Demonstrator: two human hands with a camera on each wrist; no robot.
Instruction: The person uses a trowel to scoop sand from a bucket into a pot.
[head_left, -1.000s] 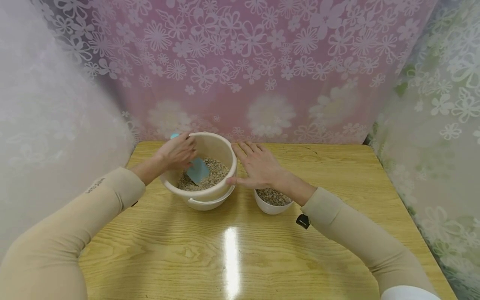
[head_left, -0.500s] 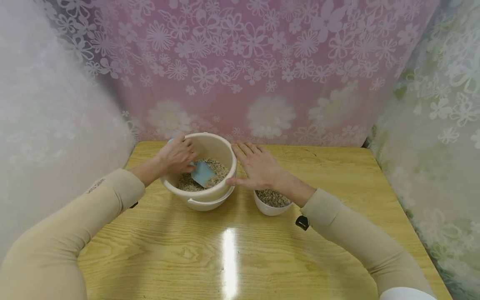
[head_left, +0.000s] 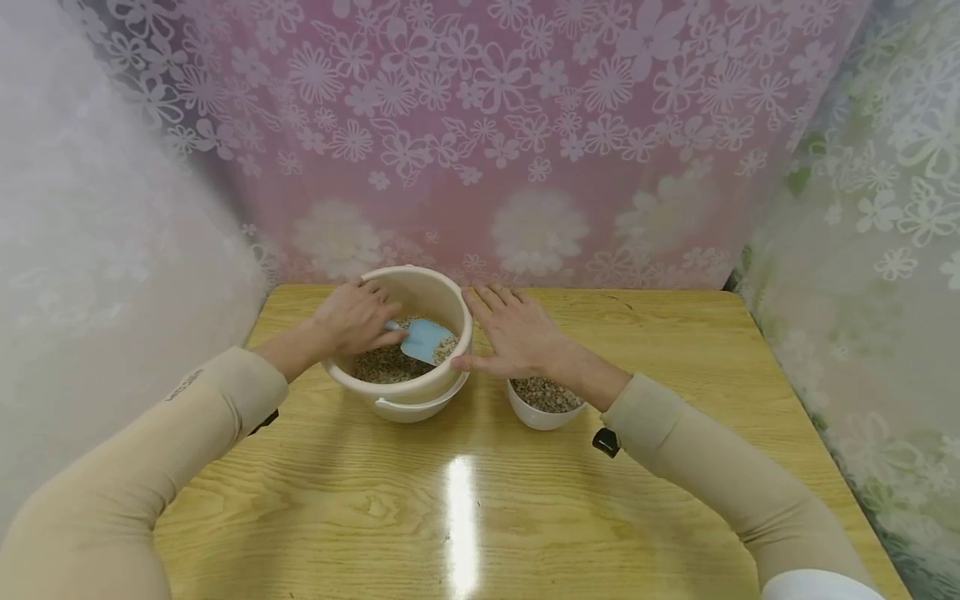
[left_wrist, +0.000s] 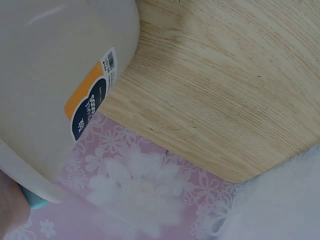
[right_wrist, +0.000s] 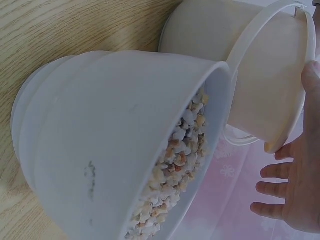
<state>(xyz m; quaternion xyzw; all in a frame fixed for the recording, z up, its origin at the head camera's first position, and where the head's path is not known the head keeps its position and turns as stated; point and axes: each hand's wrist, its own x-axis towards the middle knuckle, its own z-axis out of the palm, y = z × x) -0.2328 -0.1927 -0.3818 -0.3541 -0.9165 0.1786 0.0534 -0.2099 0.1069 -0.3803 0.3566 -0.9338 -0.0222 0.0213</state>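
Observation:
A cream bucket [head_left: 416,392] holds small mixed gravel [head_left: 386,363]. My left hand [head_left: 351,318], reaching over the bucket's left rim, grips the handle of a light blue scoop [head_left: 424,340]. Gravel lies on the scoop's front end, inside the bucket near its right wall. In the left wrist view the teal handle end [left_wrist: 35,199] shows beside the hand at the rim. My right hand [head_left: 517,333] rests against the bucket's right rim with its fingers straight, thumb at the near side. Below that wrist stands a white pot [right_wrist: 115,130] filled with similar gravel.
The bucket's white handle [head_left: 420,407] hangs down at its front. A label [left_wrist: 90,100] is stuck on its outer wall. Both containers stand on a wood-grain table [head_left: 360,517], with a pink flowered curtain [head_left: 540,208] behind its back edge.
The scoop has moved right through the gravel and turned flatter, picking up some gravel. My left hand has tilted with it. The right hand, bucket and pot have stayed in place.

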